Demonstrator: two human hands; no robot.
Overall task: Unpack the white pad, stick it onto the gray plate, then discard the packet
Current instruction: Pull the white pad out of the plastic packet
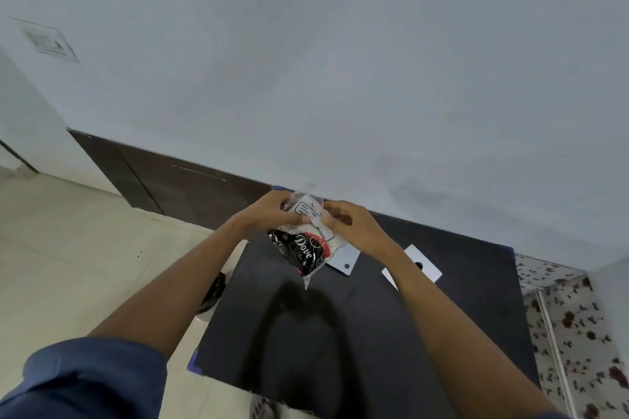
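Above the black bench [374,333], my left hand [269,211] and right hand [350,221] pinch the packet [306,241]; I should tear gently.

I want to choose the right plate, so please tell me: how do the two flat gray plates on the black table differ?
The left gray plate lies mostly hidden behind the clear plastic packet that both hands hold; only its near corner shows. The right gray plate shows more, crossed by the right forearm. The left plate's hole looks small and blue; the right plate's looks larger and dark. Both lie flat on the black table.
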